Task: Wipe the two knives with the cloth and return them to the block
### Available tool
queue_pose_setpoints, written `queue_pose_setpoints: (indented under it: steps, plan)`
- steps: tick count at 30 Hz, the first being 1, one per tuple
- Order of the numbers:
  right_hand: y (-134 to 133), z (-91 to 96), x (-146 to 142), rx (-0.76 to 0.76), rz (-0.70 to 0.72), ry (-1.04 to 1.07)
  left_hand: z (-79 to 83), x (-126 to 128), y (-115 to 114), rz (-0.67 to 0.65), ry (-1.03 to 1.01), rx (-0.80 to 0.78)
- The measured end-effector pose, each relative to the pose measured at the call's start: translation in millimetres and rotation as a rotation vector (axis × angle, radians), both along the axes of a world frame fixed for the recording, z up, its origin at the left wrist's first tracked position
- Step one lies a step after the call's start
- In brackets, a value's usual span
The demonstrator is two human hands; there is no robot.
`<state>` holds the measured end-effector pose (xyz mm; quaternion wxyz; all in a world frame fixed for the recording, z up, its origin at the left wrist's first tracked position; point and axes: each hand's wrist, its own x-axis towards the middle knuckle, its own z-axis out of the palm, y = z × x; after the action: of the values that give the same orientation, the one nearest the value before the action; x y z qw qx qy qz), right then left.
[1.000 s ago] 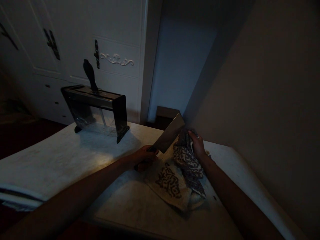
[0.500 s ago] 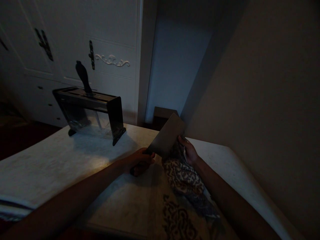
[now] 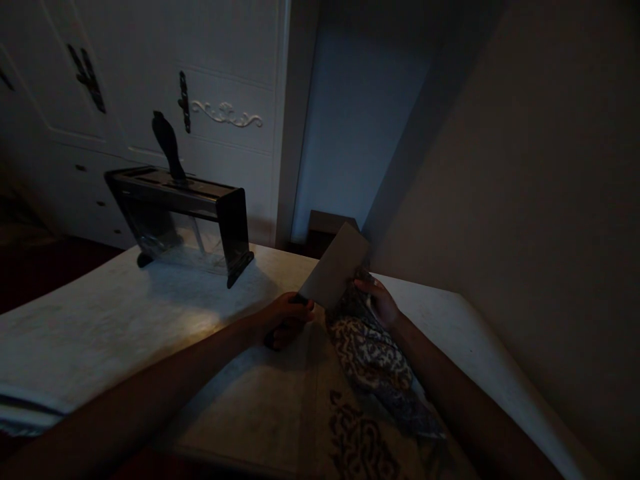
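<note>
My left hand point(image 3: 285, 320) is closed around the black handle of a cleaver point(image 3: 336, 268), whose broad blade slants up and to the right above the table. A patterned cloth point(image 3: 371, 350) is gripped in my right hand point(image 3: 376, 299), its upper part bunched against the blade's right edge. The rest of that cloth hangs down below my right hand toward the near side. My right fingertips are partly lost in the dim light and folds of fabric.
A knife block point(image 3: 233, 230) with clear sides stands at the table's back left, one black-handled knife point(image 3: 167, 145) upright in it. The pale table point(image 3: 100, 313) meets a wall on the right. White cabinets point(image 3: 225, 53) rise behind; a dark box point(image 3: 333, 221) sits beyond the table's far edge.
The cleaver and both hands stay almost in place, the blade shifting slightly. My view has tilted a little. Both grips are unchanged.
</note>
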<state>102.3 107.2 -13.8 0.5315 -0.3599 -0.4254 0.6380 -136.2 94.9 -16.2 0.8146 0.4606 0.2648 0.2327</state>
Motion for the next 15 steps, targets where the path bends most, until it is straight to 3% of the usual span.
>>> queue_pose_setpoints:
  steps: [7, 15]
  plan:
    - [-2.8, 3.5, -5.1, 0.013, -0.01, -0.145, 1.5, 2.8, -1.1, 0.064, 0.015, 0.016]
    - [-0.4, -1.6, -4.1, 0.041, -0.043, -0.188, 2.4, 3.8, -2.6, 0.008, 0.03, 0.033]
